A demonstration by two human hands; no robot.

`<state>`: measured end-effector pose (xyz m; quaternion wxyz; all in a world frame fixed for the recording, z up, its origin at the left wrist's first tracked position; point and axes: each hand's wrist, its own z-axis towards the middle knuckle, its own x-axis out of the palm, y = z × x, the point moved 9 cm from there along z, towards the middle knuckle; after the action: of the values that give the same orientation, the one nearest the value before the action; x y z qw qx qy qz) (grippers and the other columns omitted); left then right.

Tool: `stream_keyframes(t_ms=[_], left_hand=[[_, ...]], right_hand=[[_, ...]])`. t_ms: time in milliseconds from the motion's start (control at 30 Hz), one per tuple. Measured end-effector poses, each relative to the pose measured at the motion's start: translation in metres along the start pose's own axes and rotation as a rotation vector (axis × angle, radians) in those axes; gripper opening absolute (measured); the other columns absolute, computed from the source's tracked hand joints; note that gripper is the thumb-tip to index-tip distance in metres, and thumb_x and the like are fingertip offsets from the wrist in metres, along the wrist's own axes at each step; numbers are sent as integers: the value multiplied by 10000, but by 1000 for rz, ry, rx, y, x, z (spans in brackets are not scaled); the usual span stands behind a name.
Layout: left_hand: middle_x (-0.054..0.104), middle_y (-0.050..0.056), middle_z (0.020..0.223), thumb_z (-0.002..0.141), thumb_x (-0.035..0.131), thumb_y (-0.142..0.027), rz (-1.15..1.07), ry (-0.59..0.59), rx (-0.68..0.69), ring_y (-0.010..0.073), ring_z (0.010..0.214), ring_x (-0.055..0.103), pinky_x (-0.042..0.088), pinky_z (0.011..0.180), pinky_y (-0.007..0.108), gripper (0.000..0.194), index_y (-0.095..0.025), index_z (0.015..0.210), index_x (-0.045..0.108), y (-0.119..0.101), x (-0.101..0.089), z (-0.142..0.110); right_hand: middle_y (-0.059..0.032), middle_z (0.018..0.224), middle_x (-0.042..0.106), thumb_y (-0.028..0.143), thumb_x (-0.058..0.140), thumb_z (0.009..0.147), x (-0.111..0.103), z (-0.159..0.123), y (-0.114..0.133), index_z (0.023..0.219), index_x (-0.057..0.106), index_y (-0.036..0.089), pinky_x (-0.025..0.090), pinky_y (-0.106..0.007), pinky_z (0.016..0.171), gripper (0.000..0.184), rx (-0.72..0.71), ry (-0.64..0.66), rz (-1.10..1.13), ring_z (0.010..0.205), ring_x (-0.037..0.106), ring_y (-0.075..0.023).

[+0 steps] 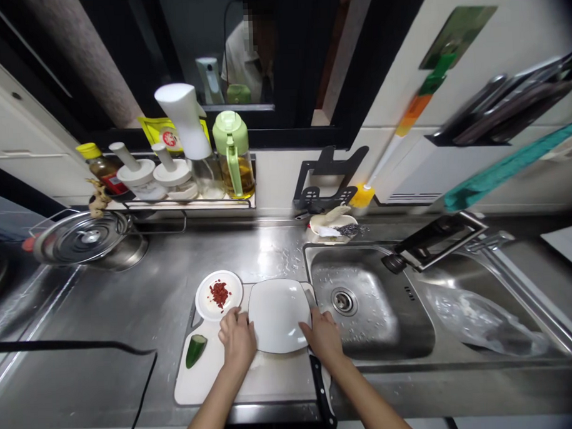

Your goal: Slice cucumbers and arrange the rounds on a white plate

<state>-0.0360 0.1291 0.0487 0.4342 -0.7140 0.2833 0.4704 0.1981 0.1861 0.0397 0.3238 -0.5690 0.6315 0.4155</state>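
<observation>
two bare forearms reach in at the near edge, and between them a knife (322,388) lies with its black handle toward the person and its blade running away beside the square plate. the metal surface (107,352) is shiny, with water drops toward the back, and carries a pale cutting board (200,383). a steel pot (90,239) with a lid stands at the left, a rack (210,205) of bottles and jars lines the wall under a dark window (299,64), and a sink (369,318) with a clear plastic bag (482,323) over its right part takes up the right side.

the square plate (280,315), white with rounded corners, is over the back-right part of the board, between the hands. it is almost as wide as it is deep, so no long axis stands out; one side faces the person. a small dish (203,307) of red pieces (219,292) sits at the board's back-left corner, and a cucumber piece (196,351) lies in front of it, tilted to the right at its far end.

the left hand (237,337) and right hand (324,337) hold the square plate from opposite sides, the left with fingers bent, the right with its thumb on the rim. whether fingers reach underneath, i can't tell.
</observation>
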Motion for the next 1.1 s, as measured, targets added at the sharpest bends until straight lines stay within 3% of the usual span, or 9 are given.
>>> stream_keyframes(t_ms=[467,700,833,933,1100], left_hand=[[471,140,1215,843,471,-241,-24,-16,36,299,1115,412,373,892,452,257,-172,1040,621,2,1,-4],[568,135,1029,846,459,-275,-243,-132,44,258,1018,519,423,921,409,299,-141,1065,610,38,-15,-11],[605,137,963,842,455,-297,-290,-138,13,239,896,580,463,869,384,358,-103,1103,607,60,-12,-13],[631,134,913,847,448,-322,-295,-94,-14,229,821,598,476,821,370,389,-92,1112,615,62,-3,-12],[648,135,945,846,448,-334,-278,-71,-25,241,888,604,458,858,361,382,-124,1098,643,56,2,-7]], right_hand=[[-153,1019,631,370,491,882,-3,-6,2,1068,545,147,400,-387,803,295,50,-39,-68,1106,491,-298],[-158,1107,597,334,487,883,-3,-17,4,1135,513,145,402,-386,804,316,58,-106,-57,1113,473,-305],[-156,1133,583,329,462,899,2,-22,3,1168,503,162,402,-376,803,319,72,-105,-41,1108,472,-297],[-152,1139,577,338,454,904,7,-23,2,1203,487,164,405,-377,796,347,74,-105,-42,1106,463,-300],[-150,1125,577,347,443,914,11,-24,1,1245,469,170,404,-373,783,377,83,-106,-59,1101,463,-302]])
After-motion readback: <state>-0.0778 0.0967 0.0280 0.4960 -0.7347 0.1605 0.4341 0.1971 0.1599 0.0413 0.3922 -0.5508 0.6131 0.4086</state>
